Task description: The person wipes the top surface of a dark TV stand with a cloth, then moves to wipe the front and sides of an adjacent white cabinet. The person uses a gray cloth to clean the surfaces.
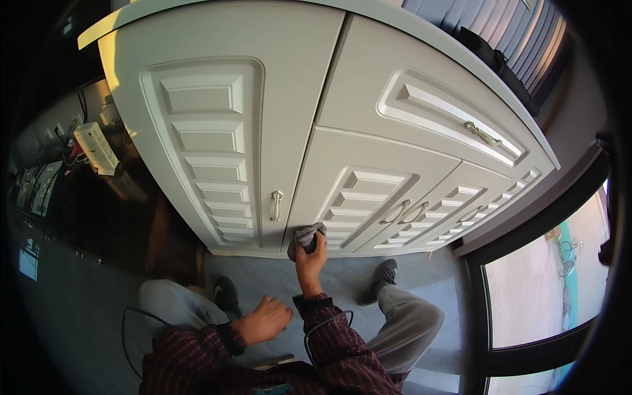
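My right hand (311,261) grips a bunched grey cloth (310,234) against the lower part of a white cabinet door (308,197) with raised panels. Part of the cloth is hidden behind the fingers. My left hand (266,320) hovers above my lap, away from the cabinet. Its fingers are curled in loosely and nothing shows in them, though the palm faces down out of sight. A metal handle (276,206) is fixed to the tall door (281,123) on the left. More handles sit on the doors to the right, and a drawer handle (483,134) above them.
Dark glossy furniture (143,232) stands left of the cabinet, bearing a white box-shaped device (97,148) and tangled cables. A black-framed glass door (538,291) is on the right. A dark long object (493,64) lies along the cabinet top. My shoes (380,281) rest on the grey floor (331,271).
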`<move>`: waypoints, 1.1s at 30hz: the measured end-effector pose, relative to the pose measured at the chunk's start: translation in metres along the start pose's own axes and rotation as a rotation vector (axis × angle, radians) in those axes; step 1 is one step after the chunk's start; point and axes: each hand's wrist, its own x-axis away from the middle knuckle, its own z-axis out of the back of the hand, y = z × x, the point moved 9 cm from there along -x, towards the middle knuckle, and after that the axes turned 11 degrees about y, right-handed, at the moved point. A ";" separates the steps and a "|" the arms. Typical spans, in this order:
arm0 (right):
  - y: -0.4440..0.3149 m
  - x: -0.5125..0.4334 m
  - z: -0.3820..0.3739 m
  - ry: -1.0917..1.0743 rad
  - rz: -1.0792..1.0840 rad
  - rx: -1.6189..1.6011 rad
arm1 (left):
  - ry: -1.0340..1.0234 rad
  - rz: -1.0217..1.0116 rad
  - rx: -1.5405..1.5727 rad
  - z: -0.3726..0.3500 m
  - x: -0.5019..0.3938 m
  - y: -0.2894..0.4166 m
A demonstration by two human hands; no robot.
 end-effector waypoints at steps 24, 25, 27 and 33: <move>-0.068 -0.094 0.062 0.151 0.069 0.105 | -0.037 0.026 0.231 0.008 -0.004 0.000; -0.083 -0.078 0.048 0.107 0.160 0.155 | -0.066 0.033 0.214 0.004 -0.007 -0.001; -0.104 -0.049 0.022 0.066 0.245 0.035 | -0.127 0.066 0.178 -0.003 -0.009 -0.004; -0.060 -0.070 0.059 0.184 0.159 0.015 | -0.116 0.007 0.070 -0.002 -0.010 0.000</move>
